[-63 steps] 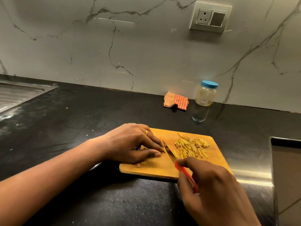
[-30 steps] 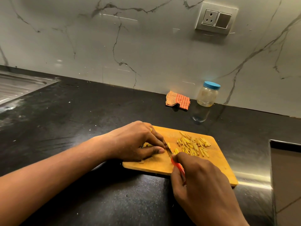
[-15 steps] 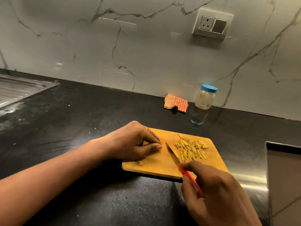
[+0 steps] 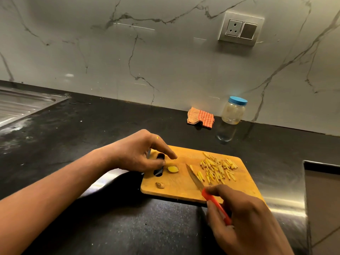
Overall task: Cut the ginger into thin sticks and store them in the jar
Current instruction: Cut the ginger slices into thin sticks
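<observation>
Over at the upper left of the frame, a ribbed steel sink drainboard (image 4: 22, 105) meets the black counter (image 4: 82, 137). The left hand (image 4: 139, 153) reaches in from the lower left and lies over the left end of the wooden cutting board (image 4: 182, 190), above its handle slot. Its fingers are loose and mostly straight, the forefinger points right, and it holds nothing. Just beside the thumb tip lies a small peeled ginger piece (image 4: 173, 169), flat on the board; I cannot tell whether the thumb touches it. A brownish scrap (image 4: 160, 185) sits nearer the board's front edge.

Right of the ginger piece, the knife (image 4: 195, 178) slants across the board with its tip toward the upper left and a few cut sticks against its blade. The right hand (image 4: 246, 223), at the lower right, has its fingers wrapped around the knife's red handle. The main heap of ginger sticks (image 4: 218, 167) is spread over the right half of the board.

Farther back, against the marbled wall, lies a folded orange checked cloth (image 4: 200, 118). Just to its right stands the jar (image 4: 233, 113), upright with its blue lid on, well apart from the board. A wall socket (image 4: 241, 30) sits in the upper right, and a steel surface (image 4: 322, 199) fills the right edge.
</observation>
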Available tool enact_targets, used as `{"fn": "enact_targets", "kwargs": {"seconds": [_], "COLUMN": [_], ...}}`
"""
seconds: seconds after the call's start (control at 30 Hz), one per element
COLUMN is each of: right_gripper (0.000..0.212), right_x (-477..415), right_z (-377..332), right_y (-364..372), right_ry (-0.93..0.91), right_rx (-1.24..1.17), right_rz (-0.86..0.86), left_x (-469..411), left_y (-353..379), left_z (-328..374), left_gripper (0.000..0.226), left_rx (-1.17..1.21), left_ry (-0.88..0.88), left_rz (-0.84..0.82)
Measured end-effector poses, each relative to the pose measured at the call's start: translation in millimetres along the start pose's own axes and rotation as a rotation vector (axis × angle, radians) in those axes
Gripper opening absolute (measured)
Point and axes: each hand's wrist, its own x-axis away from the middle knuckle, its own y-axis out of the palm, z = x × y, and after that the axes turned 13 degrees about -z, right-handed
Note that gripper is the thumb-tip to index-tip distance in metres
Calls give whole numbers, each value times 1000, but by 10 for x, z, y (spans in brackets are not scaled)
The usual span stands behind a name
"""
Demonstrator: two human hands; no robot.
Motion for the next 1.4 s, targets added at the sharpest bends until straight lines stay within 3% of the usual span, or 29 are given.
{"fn": "enact_targets", "kwargs": {"seconds": [0.2, 0.47, 0.73, 1.27, 1.4], "right_gripper": [19, 23, 26, 28, 28], "right_x": [29, 22, 60, 5, 7], "right_z": [157, 57, 288, 207, 193], "right_y": [-86, 21, -22, 55, 54], "right_ry": [86, 1, 108, 53, 42], "right_rx": [23, -18, 2, -71, -80], "right_rz": [66, 23, 95, 197, 201], "left_x": [-15, -41, -92, -282, -281], "left_y": [11, 39, 79, 355, 347], "left_z": [20, 46, 19, 157, 183], "left_gripper": [31, 28, 20, 23, 23], "left_rx": [-25, -89, -92, -199, -206], "left_ry": [1, 30, 57, 63, 59], "left_rz": [-47, -61, -36, 225, 220]}}
